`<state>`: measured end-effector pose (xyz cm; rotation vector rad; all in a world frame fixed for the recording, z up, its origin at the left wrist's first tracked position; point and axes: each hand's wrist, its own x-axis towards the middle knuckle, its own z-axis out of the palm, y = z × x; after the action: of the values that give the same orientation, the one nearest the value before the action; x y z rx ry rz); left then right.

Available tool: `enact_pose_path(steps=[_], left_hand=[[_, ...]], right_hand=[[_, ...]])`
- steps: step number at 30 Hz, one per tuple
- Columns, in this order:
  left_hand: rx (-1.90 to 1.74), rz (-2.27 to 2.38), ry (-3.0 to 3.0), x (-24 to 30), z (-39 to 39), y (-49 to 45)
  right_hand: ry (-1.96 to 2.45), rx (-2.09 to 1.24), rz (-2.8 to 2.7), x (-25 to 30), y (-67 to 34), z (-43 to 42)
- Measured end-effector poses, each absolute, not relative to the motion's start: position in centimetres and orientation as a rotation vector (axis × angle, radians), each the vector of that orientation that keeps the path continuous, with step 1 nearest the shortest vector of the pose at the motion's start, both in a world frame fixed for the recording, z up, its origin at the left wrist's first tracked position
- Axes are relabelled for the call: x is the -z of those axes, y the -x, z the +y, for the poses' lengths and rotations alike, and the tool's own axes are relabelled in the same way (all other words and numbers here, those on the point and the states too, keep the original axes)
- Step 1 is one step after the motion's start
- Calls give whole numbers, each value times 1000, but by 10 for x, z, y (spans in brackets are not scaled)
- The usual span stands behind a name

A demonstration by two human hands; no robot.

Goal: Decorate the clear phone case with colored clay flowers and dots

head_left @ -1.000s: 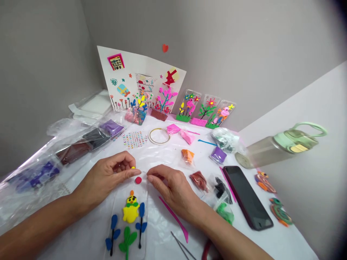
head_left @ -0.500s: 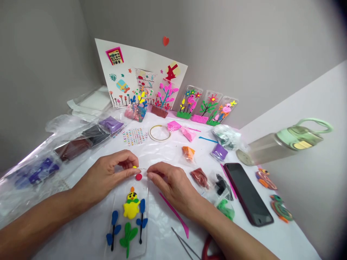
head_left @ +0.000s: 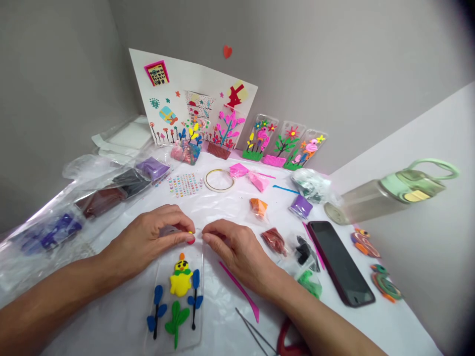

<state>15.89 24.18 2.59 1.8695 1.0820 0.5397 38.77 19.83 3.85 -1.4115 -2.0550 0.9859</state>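
A clear phone case (head_left: 198, 324) lies flat in front of me, decorated with clay: a yellow chick (head_left: 180, 283), blue-leaved stems on either side and a green plant (head_left: 176, 319). My left hand (head_left: 158, 232) is at the case's far end, thumb and forefinger pinched on a small yellow clay piece (head_left: 190, 232) against a red clay disc (head_left: 191, 242). The fingertips partly cover both. Opposite it, my right hand (head_left: 235, 249) has thumb and forefinger closed at the case's far right corner, seemingly steadying its edge.
Right of the case lie a pink clay tool (head_left: 243, 292), tweezers (head_left: 252, 329), red-handled scissors (head_left: 285, 341) and a phone (head_left: 341, 264). Bagged clay (head_left: 273, 241), a ring (head_left: 219, 180) and a tilted bottle (head_left: 371, 200) are farther out. Decorated cases (head_left: 260, 138) lean against the wall.
My left fingertips have moved slightly right and down, bringing the yellow piece onto the red disc, which is now partly covered. My right hand has hardly moved.
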Motion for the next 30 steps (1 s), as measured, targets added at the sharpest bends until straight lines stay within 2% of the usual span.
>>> enact_pose_path(steps=[30], left_hand=[[-480, 1017, -2040, -10, 245, -158]], right_hand=[[1399, -973, -2071, -35, -388, 199]])
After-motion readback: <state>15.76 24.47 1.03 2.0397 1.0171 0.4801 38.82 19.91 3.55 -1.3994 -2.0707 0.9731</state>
